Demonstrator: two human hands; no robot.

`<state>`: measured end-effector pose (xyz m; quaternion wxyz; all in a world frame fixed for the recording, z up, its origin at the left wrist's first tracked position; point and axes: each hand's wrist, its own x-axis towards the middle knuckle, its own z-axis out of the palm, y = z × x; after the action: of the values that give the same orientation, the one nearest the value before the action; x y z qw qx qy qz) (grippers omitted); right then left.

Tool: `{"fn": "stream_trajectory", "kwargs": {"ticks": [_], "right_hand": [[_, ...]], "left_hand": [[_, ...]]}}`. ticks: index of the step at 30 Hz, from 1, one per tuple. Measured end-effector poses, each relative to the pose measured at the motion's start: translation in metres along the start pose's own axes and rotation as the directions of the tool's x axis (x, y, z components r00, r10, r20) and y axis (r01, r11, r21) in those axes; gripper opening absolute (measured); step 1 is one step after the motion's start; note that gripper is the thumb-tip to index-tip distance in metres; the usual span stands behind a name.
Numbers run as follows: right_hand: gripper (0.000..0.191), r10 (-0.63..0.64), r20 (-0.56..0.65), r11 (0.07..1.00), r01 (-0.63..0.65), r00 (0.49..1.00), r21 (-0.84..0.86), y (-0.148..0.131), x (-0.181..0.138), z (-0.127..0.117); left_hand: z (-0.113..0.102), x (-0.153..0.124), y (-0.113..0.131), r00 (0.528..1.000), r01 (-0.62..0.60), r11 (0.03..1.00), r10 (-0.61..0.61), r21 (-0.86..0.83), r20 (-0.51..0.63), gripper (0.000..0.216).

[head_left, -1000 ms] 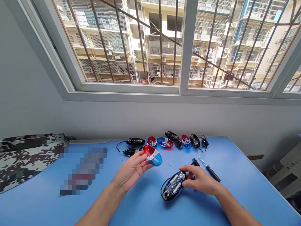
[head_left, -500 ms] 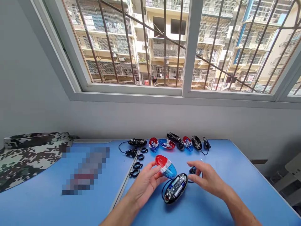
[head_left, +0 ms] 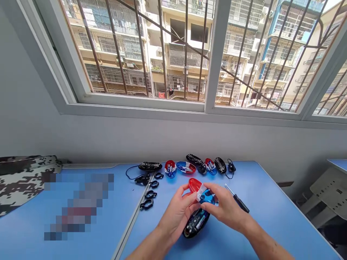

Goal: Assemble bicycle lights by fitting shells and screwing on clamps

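My left hand (head_left: pixel 180 211) grips the red end of a clear red-and-blue oval lens cover (head_left: pixel 199 190). My right hand (head_left: pixel 226 206) has its fingers on the blue end of the same cover, so both hands hold it above the table. Directly below lies a black oval housing (head_left: pixel 196 223) with its inside facing up, showing batteries or metal parts and some wiring. The hands partly hide its upper end. To the right of my right hand, a screwdriver (head_left: pixel 240 203) with a black handle rests on the table.
Several black ring clamps (head_left: pixel 146 204) lie along the seam of the blue table (head_left: pixel 271 216). At the back stand more lens covers (head_left: pixel 185 167) and black housings (head_left: pixel 150 166) with cables. Camouflage cloth (head_left: pixel 27 180) covers the left corner, near a blurred patch (head_left: pixel 81 206).
My right hand has moved left and taken hold of the cover's blue end. The screwdriver it hid before now shows. The view has shifted slightly to the right.
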<state>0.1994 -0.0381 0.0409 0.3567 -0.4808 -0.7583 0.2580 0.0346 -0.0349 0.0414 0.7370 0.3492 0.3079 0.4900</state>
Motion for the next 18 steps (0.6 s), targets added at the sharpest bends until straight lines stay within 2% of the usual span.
{"fn": "stream_trajectory", "kwargs": {"ticks": [4, 6, 8, 10, 12, 15, 17, 18], "right_hand": [[0.044, 0.020, -0.042, 0.999, -0.019, 0.999, 0.027, 0.005, -0.002, 0.000], [0.043, 0.056, -0.102, 0.997, -0.050, 0.993, 0.061, 0.012, 0.000, -0.011], [0.043, 0.108, -0.221, 0.994, -0.104, 0.969, 0.029, 0.026, 0.004, -0.031], [0.045, 0.143, -0.395, 0.970, -0.207, 0.907, -0.124, 0.046, 0.010, -0.058], [0.042, 0.197, -0.532, 0.897, -0.371, 0.823, -0.241, 0.072, 0.014, -0.084], [0.037, 0.265, -0.617, 0.812, -0.516, 0.741, -0.271, 0.112, 0.018, -0.109], [0.035, 0.298, -0.632, 0.766, -0.574, 0.716, -0.289, 0.134, 0.018, -0.112], [0.035, 0.308, -0.630, 0.751, -0.589, 0.712, -0.299, 0.142, 0.017, -0.110]], "left_hand": [[-0.017, 0.001, -0.002, 0.999, -0.020, 0.989, 0.014, 0.149, 0.043, 0.044], [-0.032, 0.006, -0.006, 0.996, -0.012, 0.956, 0.035, 0.294, -0.076, 0.054], [-0.048, 0.011, -0.011, 0.980, -0.062, 0.885, 0.143, 0.461, -0.142, 0.058], [-0.059, 0.015, -0.017, 0.966, -0.159, 0.769, 0.251, 0.619, -0.064, 0.053], [-0.066, 0.015, -0.022, 0.952, -0.217, 0.618, 0.305, 0.756, 0.024, 0.053], [-0.069, 0.009, -0.028, 0.931, -0.232, 0.365, 0.352, 0.902, 0.097, 0.055], [-0.070, 0.005, -0.030, 0.924, -0.290, 0.239, 0.320, 0.927, 0.207, 0.056], [-0.070, 0.004, -0.031, 0.923, -0.318, 0.205, 0.291, 0.926, 0.253, 0.057]]}}
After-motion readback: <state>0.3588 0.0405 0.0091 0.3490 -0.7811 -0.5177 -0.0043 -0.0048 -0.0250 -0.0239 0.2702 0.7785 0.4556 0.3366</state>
